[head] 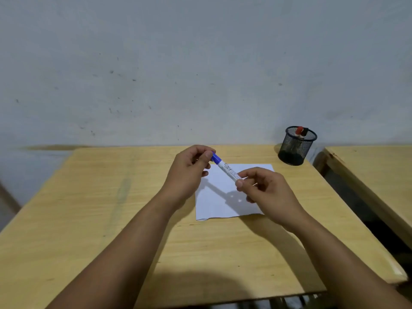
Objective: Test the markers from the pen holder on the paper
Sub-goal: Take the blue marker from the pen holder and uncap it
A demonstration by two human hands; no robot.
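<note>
Head view looks down on a pale wooden table [93,219] set against a scuffed grey wall [178,63], with both bare forearms reaching in from the bottom edge. Between the 2 hands a blue marker [226,169] is held in the air above a white sheet of paper [218,204], slanting from upper left down to lower right. The left hand [189,172] pinches the blue cap end between thumb and fingers, while the right hand [265,192] grips the white barrel's lower end with thumb and forefinger, its other fingers loosely curled. The cap sits on the marker; whether it is fully seated cannot be told. The paper lies flat near the table's far right part, and the right hand and wrist cover its lower right corner, while the left hand hides part of its upper left edge; the hands' shadows fall across its middle. Well apart from the hands, at the table's far right corner, stands a black mesh pen holder [294,150] with a red-capped marker [299,131] and another dark-capped one poking above its rim. A second wooden table [374,175] stands to the right, separated by a dark gap.
</note>
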